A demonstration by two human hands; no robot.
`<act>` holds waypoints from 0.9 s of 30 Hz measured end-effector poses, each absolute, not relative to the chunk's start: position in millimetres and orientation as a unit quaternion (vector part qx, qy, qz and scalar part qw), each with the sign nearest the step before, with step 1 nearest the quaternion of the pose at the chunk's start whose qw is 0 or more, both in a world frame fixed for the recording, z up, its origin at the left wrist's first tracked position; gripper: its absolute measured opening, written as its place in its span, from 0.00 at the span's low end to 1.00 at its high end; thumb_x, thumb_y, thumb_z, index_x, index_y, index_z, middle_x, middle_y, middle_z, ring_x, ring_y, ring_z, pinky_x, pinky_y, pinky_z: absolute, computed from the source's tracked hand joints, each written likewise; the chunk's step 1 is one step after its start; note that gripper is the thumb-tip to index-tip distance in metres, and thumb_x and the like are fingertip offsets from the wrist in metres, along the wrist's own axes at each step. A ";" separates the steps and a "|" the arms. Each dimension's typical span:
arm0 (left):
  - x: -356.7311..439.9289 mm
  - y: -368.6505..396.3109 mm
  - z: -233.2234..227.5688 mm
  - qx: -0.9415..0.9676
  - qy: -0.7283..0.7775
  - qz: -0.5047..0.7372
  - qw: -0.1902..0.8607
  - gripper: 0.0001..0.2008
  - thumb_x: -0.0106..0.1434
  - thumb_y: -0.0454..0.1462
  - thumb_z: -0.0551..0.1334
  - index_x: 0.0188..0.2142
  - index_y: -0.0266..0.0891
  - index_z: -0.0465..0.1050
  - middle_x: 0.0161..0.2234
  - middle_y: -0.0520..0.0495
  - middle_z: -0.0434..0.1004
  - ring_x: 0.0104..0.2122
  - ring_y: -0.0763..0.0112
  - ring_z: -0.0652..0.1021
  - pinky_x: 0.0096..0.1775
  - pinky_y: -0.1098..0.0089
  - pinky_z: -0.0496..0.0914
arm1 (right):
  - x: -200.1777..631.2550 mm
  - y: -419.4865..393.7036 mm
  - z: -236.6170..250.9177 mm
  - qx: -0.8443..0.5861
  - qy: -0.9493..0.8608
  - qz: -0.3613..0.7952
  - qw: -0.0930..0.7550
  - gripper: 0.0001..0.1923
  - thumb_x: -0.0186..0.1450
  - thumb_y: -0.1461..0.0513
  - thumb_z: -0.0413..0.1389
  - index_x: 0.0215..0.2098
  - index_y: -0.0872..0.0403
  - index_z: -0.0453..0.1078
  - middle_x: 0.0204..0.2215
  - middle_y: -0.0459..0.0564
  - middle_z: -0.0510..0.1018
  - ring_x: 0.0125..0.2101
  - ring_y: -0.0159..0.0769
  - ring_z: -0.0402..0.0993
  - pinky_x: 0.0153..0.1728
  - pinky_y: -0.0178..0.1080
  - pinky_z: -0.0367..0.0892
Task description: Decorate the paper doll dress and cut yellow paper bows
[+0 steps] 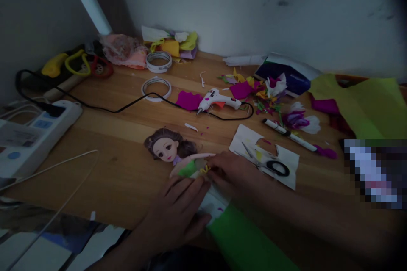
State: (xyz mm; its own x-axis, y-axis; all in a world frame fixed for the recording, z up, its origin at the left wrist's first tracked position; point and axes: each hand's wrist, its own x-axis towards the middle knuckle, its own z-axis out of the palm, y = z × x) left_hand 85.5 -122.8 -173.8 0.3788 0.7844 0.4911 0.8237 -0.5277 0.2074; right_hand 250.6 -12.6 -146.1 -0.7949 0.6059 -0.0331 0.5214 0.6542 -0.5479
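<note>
Green sheet (251, 239) nearest us | doll (187, 169) face-up on worktop (124, 152), near edge | L hand (181, 203) part-closed on its waist; R hand (233, 169) pinching yellow strip (204, 170) | we judge: lt. wt., stiff torso, soft white wrap (214, 204), strip crushable; grip @ waist

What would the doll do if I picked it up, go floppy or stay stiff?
The doll looks like smooth plastic, so its head and outstretched arm would probably stay stiff. Its wavy dark hair spreads loosely over the table, so that would likely flop and dangle.
</note>
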 end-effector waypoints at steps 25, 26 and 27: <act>52.8 -152.4 -179.3 -0.709 -0.607 -0.331 -0.139 0.15 0.66 0.37 0.53 0.52 0.43 0.65 0.52 0.41 0.68 0.52 0.60 0.71 0.50 0.60 0.71 | 324.9 -81.3 -160.4 -0.333 -0.928 0.152 0.066 0.31 0.66 0.51 0.52 0.63 0.53 0.52 0.47 0.60 0.78 0.41 0.49 0.79 0.31 0.43 0.78; 47.9 -155.7 -179.2 -0.656 -0.659 -0.335 -0.153 0.14 0.67 0.39 0.53 0.52 0.44 0.65 0.52 0.42 0.69 0.51 0.59 0.72 0.49 0.58 0.72 | 334.2 -87.4 -163.5 -0.370 -0.910 0.166 0.085 0.30 0.64 0.53 0.53 0.62 0.50 0.52 0.46 0.59 0.79 0.40 0.50 0.79 0.30 0.43 0.79; 43.0 -158.3 -179.9 -0.602 -0.703 -0.331 -0.183 0.14 0.67 0.41 0.53 0.52 0.45 0.64 0.51 0.42 0.71 0.50 0.58 0.74 0.49 0.56 0.73 | 342.0 -93.3 -166.5 -0.395 -0.894 0.195 0.083 0.31 0.63 0.56 0.55 0.62 0.47 0.51 0.45 0.56 0.79 0.39 0.49 0.80 0.30 0.43 0.79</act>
